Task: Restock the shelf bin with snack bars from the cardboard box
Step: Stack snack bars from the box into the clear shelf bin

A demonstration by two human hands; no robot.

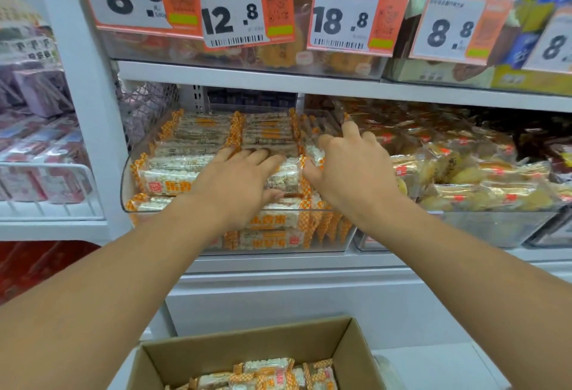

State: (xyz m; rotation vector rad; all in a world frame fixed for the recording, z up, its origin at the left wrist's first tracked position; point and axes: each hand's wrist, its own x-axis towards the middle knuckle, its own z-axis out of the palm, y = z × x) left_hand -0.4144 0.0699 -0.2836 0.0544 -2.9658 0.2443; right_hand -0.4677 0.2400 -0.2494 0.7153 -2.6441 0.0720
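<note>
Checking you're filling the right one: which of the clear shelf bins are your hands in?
The left bin, holding orange-checked snack bars. Both the left hand and right hand rest on its bars; the bin to its right holds golden-wrapped pastries, untouched.

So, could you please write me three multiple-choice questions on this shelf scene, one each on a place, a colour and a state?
1. Where is the cardboard box?
A. on the top shelf
B. below the shelf bin, in front of the person
C. inside the bin

2. What colour are the checked ends of the snack bars?
A. orange and white
B. blue
C. green

3. What is the left hand doing?
A. hanging idle
B. lying flat on the bars in the bin
C. lifting the box

Answers: 1 B, the box sits low under the arms. 2 A, the wrapper ends show it. 3 B, its fingers are spread on the bars.
</note>
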